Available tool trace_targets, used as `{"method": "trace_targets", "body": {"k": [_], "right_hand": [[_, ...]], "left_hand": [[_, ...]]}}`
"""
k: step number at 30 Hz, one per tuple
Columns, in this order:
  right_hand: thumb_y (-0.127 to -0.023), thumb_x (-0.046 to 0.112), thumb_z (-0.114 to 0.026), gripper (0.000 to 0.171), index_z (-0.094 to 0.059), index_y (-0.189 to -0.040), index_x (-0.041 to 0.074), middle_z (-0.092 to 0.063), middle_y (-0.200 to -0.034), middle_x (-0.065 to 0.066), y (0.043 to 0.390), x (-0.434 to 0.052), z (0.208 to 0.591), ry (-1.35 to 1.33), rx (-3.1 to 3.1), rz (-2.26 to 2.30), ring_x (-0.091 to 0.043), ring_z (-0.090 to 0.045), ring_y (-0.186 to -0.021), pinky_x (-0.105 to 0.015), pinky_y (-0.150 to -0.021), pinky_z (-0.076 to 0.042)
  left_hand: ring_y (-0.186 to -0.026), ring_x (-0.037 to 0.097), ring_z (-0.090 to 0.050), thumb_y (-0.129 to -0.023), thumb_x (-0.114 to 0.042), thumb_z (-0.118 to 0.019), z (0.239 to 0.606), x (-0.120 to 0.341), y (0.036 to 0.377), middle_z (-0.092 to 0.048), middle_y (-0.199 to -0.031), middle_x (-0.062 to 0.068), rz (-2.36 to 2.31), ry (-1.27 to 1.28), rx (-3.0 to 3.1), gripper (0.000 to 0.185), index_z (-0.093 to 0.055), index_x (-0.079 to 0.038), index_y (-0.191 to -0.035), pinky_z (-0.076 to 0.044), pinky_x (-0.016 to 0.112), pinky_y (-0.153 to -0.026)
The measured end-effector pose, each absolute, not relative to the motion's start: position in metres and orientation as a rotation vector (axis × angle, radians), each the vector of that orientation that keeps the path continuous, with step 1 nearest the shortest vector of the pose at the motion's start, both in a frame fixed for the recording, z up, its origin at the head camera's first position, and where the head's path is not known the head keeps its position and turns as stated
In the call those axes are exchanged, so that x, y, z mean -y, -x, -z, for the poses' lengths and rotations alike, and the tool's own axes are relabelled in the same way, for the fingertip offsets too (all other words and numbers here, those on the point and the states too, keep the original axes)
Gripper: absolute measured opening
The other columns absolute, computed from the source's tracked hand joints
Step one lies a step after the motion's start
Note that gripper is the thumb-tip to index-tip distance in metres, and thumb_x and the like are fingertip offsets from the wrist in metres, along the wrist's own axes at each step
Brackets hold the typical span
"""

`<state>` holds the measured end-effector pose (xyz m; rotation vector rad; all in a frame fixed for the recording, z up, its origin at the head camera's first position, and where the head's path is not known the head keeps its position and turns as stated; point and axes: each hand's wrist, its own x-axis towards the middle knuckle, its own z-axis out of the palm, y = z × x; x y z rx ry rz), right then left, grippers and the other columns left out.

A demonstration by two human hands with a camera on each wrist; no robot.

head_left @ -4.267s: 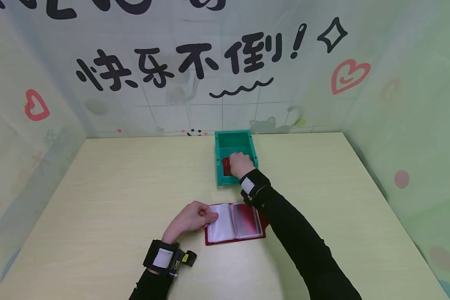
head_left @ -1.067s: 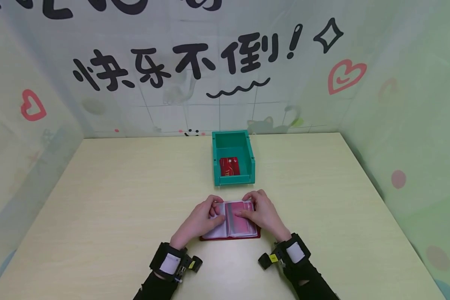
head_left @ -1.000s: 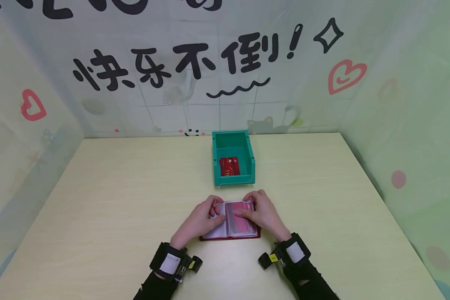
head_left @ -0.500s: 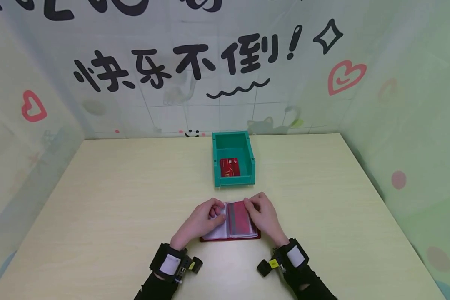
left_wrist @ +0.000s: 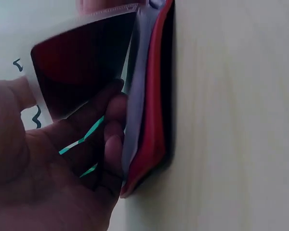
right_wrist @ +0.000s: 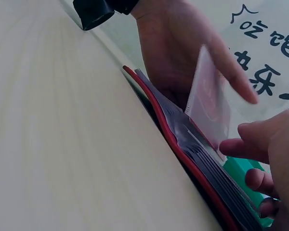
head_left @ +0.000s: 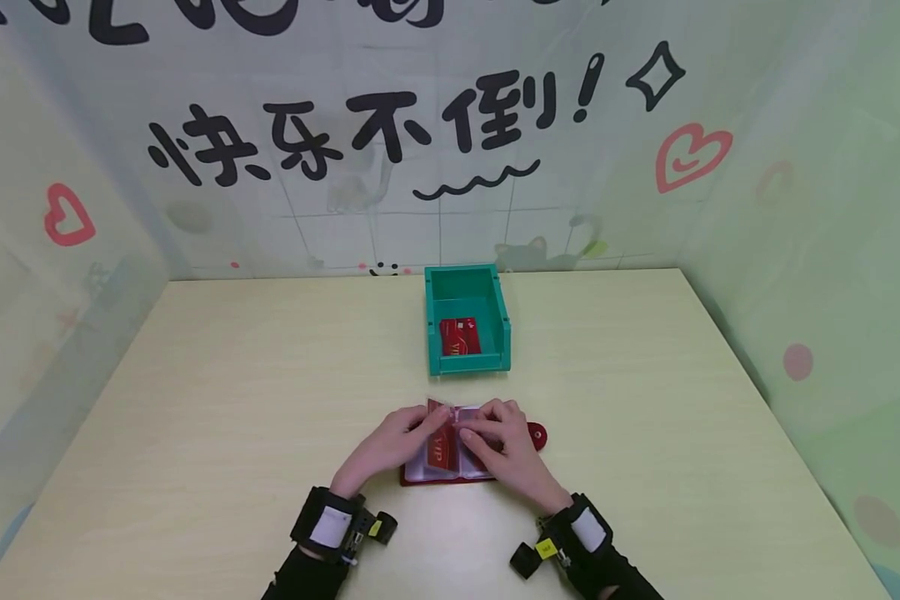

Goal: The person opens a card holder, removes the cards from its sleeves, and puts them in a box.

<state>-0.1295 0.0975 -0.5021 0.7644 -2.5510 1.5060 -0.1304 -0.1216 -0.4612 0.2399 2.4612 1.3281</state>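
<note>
Our left hand [head_left: 386,440] slanted left of the red-covered card booklet [head_left: 475,468], relaxed, thumb touching a raised clear plastic sleeve [head_left: 442,451], right hand [head_left: 508,448] opposite, loosely bent, empty

Bright head view, dim wrist views (fingers [left_wrist: 84,113] shadowed), tabletop [head_left: 438,533] sheen

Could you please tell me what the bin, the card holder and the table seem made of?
Bin: probably moulded plastic with a satin finish, going by its even teal colour and crisp edges.
Card holder: apparently smooth red leather or imitation leather outside, as its edge bends softly.
Table: wood or a wood-look laminate, with pale grain and a slight sheen.
</note>
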Motion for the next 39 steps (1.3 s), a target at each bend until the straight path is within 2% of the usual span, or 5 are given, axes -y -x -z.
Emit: {"method": "trace_targets", "body": {"k": [7, 13, 16, 25, 39], "right_hand": [[-0.09, 0.021, -0.075, 0.012, -0.077, -0.101, 0.015, -0.057, -0.095, 0.002, 0.13, -0.093, 0.495, -0.654, 2.658, -1.465, -0.011, -0.042, -0.098, -0.028, -0.081, -0.038], [-0.09, 0.03, -0.075, 0.013, -0.076, -0.096, 0.018, -0.057, -0.099, 0.001, 0.128, -0.09, 0.49, -0.627, 2.747, -1.392, -0.013, -0.041, -0.099, -0.035, -0.085, -0.036], [-0.09, 0.032, -0.075, 0.014, -0.075, -0.094, 0.019, -0.055, -0.101, 0.0, 0.128, -0.089, 0.49, -0.613, 2.792, -1.363, -0.014, -0.039, -0.1, -0.038, -0.086, -0.033], [-0.09, 0.026, -0.075, 0.015, -0.072, -0.084, 0.013, -0.051, -0.097, -0.002, 0.129, -0.083, 0.492, -0.583, 2.781, -1.249, -0.018, -0.039, -0.098, -0.037, -0.084, -0.031], [-0.091, 0.023, -0.073, 0.016, -0.071, -0.084, 0.009, -0.051, -0.097, -0.004, 0.128, -0.081, 0.492, -0.551, 2.789, -1.24, -0.019, -0.038, -0.097, -0.037, -0.084, -0.03]], "left_hand": [[-0.082, 0.014, -0.058, -0.102, -0.037, -0.057, 0.461, 0.142, 0.134, -0.073, -0.093, 0.007, -1.361, -0.376, -2.351, 0.035, -0.074, -0.007, -0.106, -0.047, 0.024, -0.07], [-0.069, 0.012, -0.051, -0.093, -0.035, -0.072, 0.461, 0.147, 0.132, -0.066, -0.074, 0.0, -1.309, -0.299, -2.451, 0.032, -0.073, -0.007, -0.077, -0.035, 0.02, -0.057], [-0.06, 0.01, -0.046, -0.088, -0.033, -0.078, 0.46, 0.143, 0.13, -0.057, -0.063, -0.003, -1.256, -0.246, -2.529, 0.032, -0.072, -0.007, -0.07, -0.03, 0.02, -0.052], [-0.053, 0.011, -0.045, -0.087, -0.028, -0.079, 0.455, 0.127, 0.124, -0.048, -0.054, -0.004, -1.113, -0.129, -2.642, 0.033, -0.066, -0.009, -0.064, -0.029, 0.021, -0.05], [-0.051, 0.01, -0.043, -0.09, -0.027, -0.076, 0.457, 0.127, 0.125, -0.044, -0.053, -0.005, -1.081, -0.171, -2.659, 0.037, -0.058, -0.011, -0.062, -0.027, 0.021, -0.051]]}}
